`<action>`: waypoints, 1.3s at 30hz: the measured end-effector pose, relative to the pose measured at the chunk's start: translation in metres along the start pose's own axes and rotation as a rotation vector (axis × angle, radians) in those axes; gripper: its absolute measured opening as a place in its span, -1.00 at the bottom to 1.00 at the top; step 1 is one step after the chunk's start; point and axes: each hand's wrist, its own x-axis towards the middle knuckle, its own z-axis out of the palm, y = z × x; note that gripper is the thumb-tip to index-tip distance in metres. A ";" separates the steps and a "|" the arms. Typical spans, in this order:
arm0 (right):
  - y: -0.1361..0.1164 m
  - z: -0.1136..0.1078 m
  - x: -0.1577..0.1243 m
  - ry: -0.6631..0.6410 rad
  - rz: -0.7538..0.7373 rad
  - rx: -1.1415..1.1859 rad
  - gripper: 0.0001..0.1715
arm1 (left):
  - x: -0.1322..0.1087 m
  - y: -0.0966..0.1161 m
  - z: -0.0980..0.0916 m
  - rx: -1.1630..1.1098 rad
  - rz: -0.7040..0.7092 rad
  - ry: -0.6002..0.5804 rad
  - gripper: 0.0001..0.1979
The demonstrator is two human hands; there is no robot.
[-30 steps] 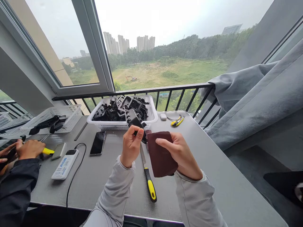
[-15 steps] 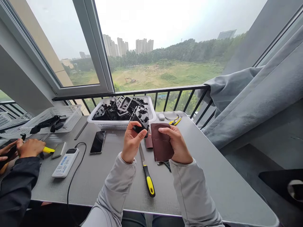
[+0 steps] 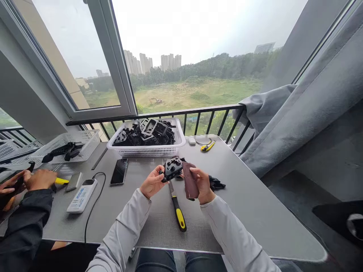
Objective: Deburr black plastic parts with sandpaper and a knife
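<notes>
L hand (image 3: 154, 182) has fingers grasping blk part (image 3: 173, 168), R hand (image 3: 204, 186) fingers pinching brown sheet (image 3: 190, 184), both over worktop (image 3: 249, 226) btwn front & rear edges; prob best w/ part steady, sheet taut.

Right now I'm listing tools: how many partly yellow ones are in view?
3: long tool at front center, cutter near the railing, handle beside the co-worker's hand. Others may be hidden.

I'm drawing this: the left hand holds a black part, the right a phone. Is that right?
No: the phone is on the table. The head view shows the right hand holding a brown sheet. The left hand holds a black part.
</notes>
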 end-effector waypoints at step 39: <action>0.050 -0.025 0.021 0.154 -0.511 -0.581 -0.76 | 0.016 -0.059 -0.019 0.276 0.290 0.696 -0.50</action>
